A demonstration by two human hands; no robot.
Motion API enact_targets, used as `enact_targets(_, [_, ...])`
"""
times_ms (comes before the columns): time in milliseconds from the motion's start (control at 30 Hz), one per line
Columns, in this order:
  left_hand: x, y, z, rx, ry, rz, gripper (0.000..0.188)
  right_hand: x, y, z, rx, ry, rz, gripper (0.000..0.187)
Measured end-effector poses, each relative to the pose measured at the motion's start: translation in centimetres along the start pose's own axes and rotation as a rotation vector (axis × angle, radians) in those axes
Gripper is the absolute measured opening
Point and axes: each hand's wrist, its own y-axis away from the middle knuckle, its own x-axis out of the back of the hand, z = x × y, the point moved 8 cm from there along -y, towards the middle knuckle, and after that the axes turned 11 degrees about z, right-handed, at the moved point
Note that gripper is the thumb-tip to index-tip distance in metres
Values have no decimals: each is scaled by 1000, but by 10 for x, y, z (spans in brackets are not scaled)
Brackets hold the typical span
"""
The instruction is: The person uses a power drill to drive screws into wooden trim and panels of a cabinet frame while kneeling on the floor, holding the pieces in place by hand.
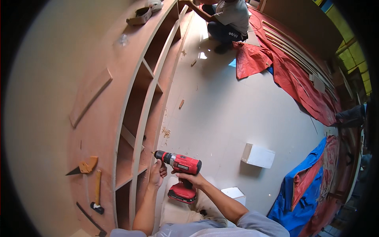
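Observation:
A red and black cordless drill point(185, 164) points left toward the wooden frame, with a small bit at its chuck. My right hand point(188, 178) is wrapped round its handle, above the red battery. Just under the chuck, my left hand point(158, 173) is closed with its fingers curled; what they hold, if anything, is hidden. Beside it stands a long wooden frame point(136, 166) with open compartments and crosspieces. On the wood panel to the left lie a hammer point(98, 189) with a yellow handle and a handsaw point(87, 165) with an orange-brown handle, its blade partly showing.
A dark square tool point(91, 219) and a loose board point(91, 96) lie on the panel. A white box point(258, 155) sits on the floor, with wood shavings point(166, 132) near the frame. Red tarps point(292, 83) and a blue tarp point(304, 197) line the right. Another person point(229, 21) crouches at the far end.

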Motion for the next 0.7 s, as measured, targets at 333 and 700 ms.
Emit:
enact_targets(333, [-472, -188, 141, 115, 13, 15, 29, 182, -76, -448, -79, -201, -35, 35])
enact_targets(700, [-884, -576, 301, 144, 25, 110, 30, 396, -375, -913, -1, -102, 139, 31])
